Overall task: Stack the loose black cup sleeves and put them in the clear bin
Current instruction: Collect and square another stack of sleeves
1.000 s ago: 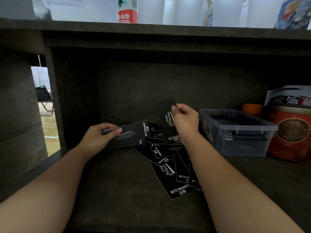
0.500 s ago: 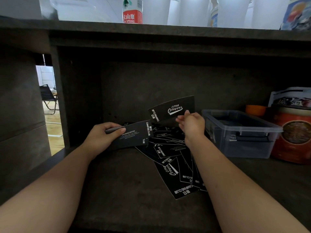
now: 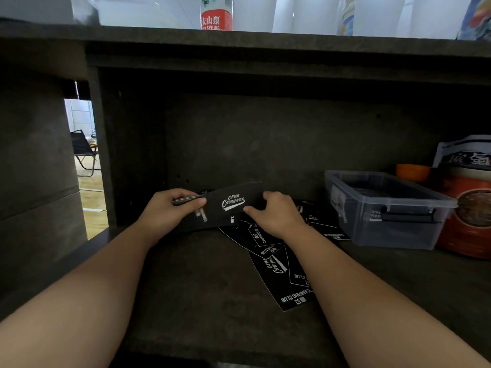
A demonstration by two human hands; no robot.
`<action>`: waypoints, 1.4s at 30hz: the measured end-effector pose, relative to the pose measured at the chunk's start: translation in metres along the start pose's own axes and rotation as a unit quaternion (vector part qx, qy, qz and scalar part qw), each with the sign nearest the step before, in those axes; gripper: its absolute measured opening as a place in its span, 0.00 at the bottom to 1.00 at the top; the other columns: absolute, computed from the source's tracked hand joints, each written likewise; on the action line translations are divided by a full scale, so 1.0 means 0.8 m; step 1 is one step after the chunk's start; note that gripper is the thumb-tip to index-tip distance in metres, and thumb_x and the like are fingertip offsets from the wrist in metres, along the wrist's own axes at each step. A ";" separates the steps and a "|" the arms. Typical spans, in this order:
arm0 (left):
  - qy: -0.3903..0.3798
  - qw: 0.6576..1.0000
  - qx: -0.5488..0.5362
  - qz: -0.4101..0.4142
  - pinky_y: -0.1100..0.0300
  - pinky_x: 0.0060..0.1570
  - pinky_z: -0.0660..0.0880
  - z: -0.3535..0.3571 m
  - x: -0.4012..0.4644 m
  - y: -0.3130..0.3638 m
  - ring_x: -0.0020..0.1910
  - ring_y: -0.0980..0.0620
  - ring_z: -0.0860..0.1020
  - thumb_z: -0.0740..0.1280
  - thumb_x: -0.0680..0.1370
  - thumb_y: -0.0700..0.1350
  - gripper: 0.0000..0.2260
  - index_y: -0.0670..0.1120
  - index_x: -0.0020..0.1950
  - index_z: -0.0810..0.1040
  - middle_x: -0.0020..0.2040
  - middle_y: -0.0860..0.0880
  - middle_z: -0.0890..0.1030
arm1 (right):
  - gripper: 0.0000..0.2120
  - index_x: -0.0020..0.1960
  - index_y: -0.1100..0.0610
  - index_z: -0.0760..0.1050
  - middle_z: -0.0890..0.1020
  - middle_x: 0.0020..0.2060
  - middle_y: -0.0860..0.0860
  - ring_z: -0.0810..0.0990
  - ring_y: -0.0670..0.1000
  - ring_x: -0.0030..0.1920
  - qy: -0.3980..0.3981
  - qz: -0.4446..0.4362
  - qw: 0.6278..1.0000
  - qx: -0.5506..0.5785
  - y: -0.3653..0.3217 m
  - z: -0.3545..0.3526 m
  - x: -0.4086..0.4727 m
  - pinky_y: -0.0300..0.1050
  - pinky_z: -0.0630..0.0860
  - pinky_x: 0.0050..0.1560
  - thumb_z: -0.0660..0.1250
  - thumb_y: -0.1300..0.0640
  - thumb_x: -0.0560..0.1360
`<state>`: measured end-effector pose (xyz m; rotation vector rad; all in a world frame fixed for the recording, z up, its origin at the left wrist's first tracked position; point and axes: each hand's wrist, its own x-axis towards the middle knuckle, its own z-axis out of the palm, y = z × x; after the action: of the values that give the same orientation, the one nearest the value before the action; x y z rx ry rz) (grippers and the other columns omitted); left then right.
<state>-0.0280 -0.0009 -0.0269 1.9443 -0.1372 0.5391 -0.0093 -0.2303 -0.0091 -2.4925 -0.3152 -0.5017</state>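
Our left hand [image 3: 170,211] pinches a thin stack [image 3: 196,201] of black sleeves by its left end, thumb on top and fingers curled under. Our right hand [image 3: 276,213] holds the right end of a top sleeve [image 3: 233,203], printed "Camping" in white, which lies over the stack; thumb and fingers curl round its edge. The two hands sit close together, joined by the sleeves between them, raised a little above the shelf [image 3: 186,288].

Under and to the right of the hands, loose sleeves [image 3: 281,274] lie fanned and overlapping on the shelf, one reaching toward the near edge, others running right up to the bin [image 3: 385,208]. The clear bin stands on the shelf at the right, lidless, with dark sleeves visible inside through its wall.

Just right of the bin stands a red tin [image 3: 470,213], with an orange cup [image 3: 413,172] behind the bin and a printed bag [image 3: 465,152] behind the tin. On the top board, far, stands a bottle [image 3: 216,14] with a red label. Through the gap at the left a folding chair [image 3: 83,150] shows.
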 end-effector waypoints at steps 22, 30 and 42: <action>-0.001 1.000 0.000 0.003 0.66 0.42 0.73 0.001 0.000 -0.002 0.46 0.58 0.82 0.76 0.71 0.47 0.08 0.50 0.49 0.83 0.46 0.53 0.84 | 0.15 0.60 0.56 0.78 0.78 0.57 0.55 0.78 0.56 0.55 -0.036 0.069 0.980 -0.183 0.018 -0.029 0.002 0.46 0.76 0.51 0.68 0.63 0.74; -0.002 1.000 0.005 -0.002 0.67 0.42 0.72 0.000 0.001 -0.002 0.46 0.59 0.81 0.76 0.71 0.47 0.08 0.51 0.50 0.83 0.46 0.54 0.84 | 0.23 0.62 0.58 0.74 0.78 0.58 0.55 0.77 0.56 0.58 -0.060 0.107 0.980 -0.158 0.018 -0.035 0.003 0.49 0.76 0.55 0.70 0.45 0.74; -0.002 1.000 -0.002 -0.015 0.64 0.44 0.74 -0.001 0.003 -0.006 0.47 0.56 0.82 0.76 0.71 0.48 0.11 0.50 0.51 0.83 0.47 0.52 0.84 | 0.09 0.51 0.59 0.80 0.81 0.50 0.57 0.80 0.56 0.49 0.035 0.104 0.983 -0.149 0.010 -0.068 0.004 0.43 0.75 0.41 0.72 0.57 0.73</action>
<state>-0.0243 0.0021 -0.0296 1.9407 -0.1106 0.5138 -0.0191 -0.2673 0.0300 -2.7476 0.0527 -0.5828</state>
